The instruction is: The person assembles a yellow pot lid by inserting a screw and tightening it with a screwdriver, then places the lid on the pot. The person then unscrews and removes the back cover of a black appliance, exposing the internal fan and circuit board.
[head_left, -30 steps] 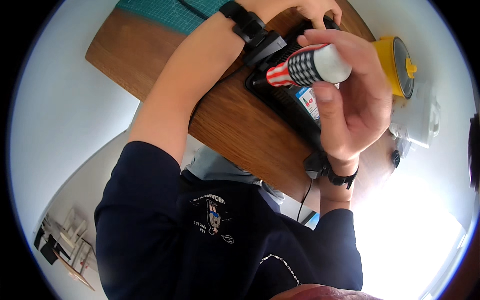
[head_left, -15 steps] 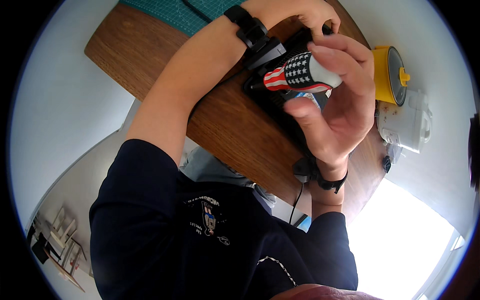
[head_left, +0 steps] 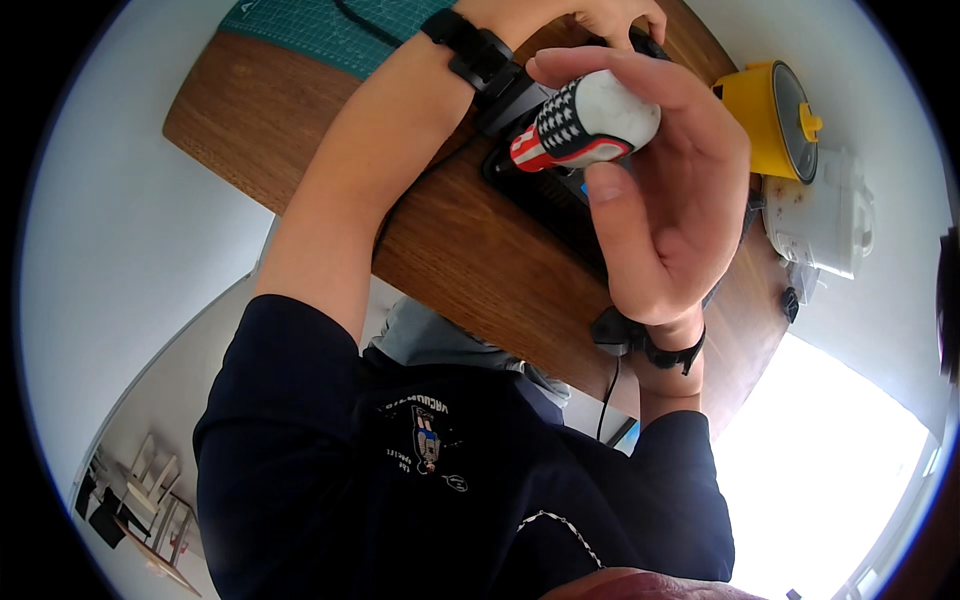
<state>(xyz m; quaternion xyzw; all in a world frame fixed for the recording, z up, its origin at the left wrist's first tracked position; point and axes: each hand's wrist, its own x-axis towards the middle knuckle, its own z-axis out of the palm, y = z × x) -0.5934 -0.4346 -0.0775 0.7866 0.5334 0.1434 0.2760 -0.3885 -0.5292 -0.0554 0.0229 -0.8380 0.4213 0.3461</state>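
My right hand (head_left: 680, 190) curls round the thick handle of a screwdriver (head_left: 590, 120). The handle has a white bulbous end, white stars on black and red-and-white stripes; the shaft is hidden. Beneath it lies a flat black electronic device (head_left: 540, 200) with a blue patch, largely covered by my hand. At the device's far edge, my left hand (head_left: 615, 15) has its fingers bent down, apart from one another and touching that edge. The top border of the picture cuts off part of this hand. Black straps circle both my wrists.
The wooden table (head_left: 470, 260) bears a green cutting mat (head_left: 300, 35) at far left, with a black cable across it. To the right stand a yellow pot (head_left: 755, 120) with a glass lid and a white cooker (head_left: 815, 225). Another cable hangs off the near edge.
My right fingers and thumb have shifted on the screwdriver handle, and its white end has tilted up. The view has moved slightly. My left hand stays by the device's far edge.
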